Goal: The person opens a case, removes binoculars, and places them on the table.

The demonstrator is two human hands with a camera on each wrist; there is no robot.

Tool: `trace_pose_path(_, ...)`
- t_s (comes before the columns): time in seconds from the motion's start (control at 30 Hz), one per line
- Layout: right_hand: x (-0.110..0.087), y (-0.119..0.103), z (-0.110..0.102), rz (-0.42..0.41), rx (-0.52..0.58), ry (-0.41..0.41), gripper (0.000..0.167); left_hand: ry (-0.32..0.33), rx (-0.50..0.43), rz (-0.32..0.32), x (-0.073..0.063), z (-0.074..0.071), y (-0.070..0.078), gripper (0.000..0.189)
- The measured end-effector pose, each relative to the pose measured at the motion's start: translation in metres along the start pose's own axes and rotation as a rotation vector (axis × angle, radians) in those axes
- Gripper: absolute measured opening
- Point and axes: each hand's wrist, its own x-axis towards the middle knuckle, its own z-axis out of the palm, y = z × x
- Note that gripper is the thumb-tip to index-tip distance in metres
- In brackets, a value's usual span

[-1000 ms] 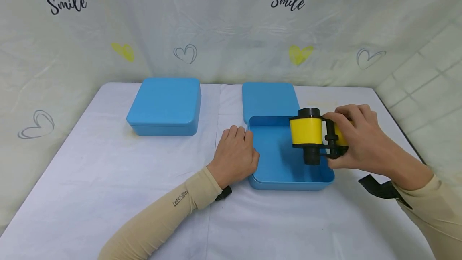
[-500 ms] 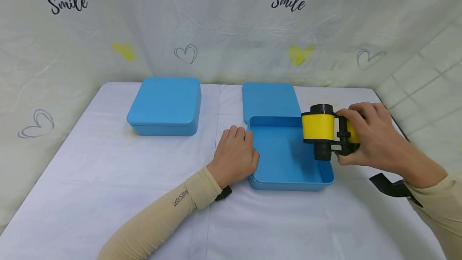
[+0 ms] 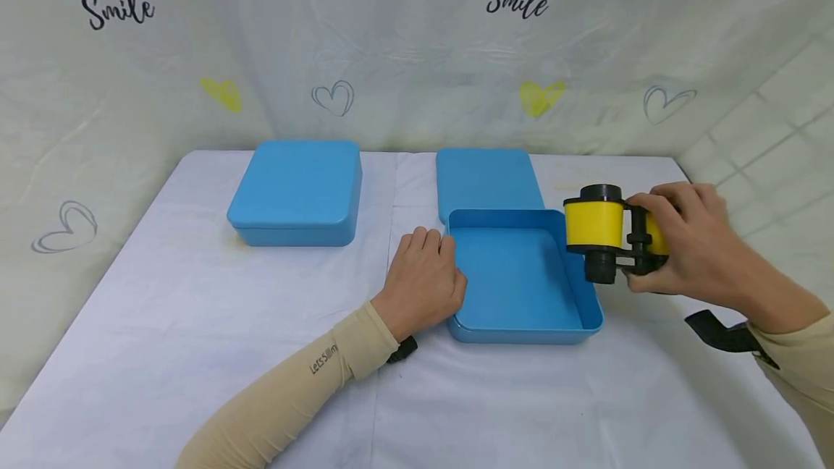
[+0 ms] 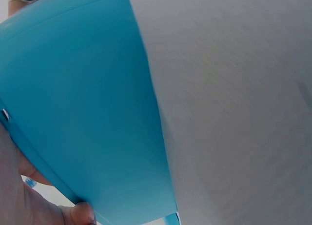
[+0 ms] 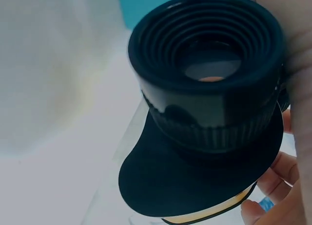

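Observation:
Yellow-and-black binoculars (image 3: 594, 224) hang over the right wall of an uncovered blue box (image 3: 508, 281). My right hand (image 3: 693, 244) grips them by the right barrel, thumb below and fingers on top. Close up in the right wrist view is a black ribbed eyepiece (image 5: 207, 73), with fingertips (image 5: 280, 176) around the body behind it. At the box's left wall, my left hand (image 3: 423, 281) holds the rim with curled fingers. The left wrist view shows the box's outer side (image 4: 87, 103) and my thumb (image 4: 80, 213) at its edge. Inside, the box holds nothing.
A flat blue lid (image 3: 489, 179) lies behind the uncovered box. To the left stands a second blue box (image 3: 296, 194) with its lid on. A white cloth (image 3: 260, 310) covers the table, and a printed curtain (image 3: 423, 42) hangs at the back.
My right hand has carried the binoculars to the right and slightly upward in view, from over the box's inside to its right wall. The left hand stays on the rim.

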Motion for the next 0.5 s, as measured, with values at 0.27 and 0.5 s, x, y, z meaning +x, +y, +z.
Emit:
trace_pose_path(0.27,-0.007,0.015,0.001,-0.019,-0.004,0.008,0.1,0.026,-0.005,0.008,0.0,0.0,0.002,0.022)
trace_pose_path(0.5,-0.012,0.026,0.003,-0.037,-0.021,0.004,0.11,0.048,0.0,0.016,0.0,0.0,0.001,0.023)
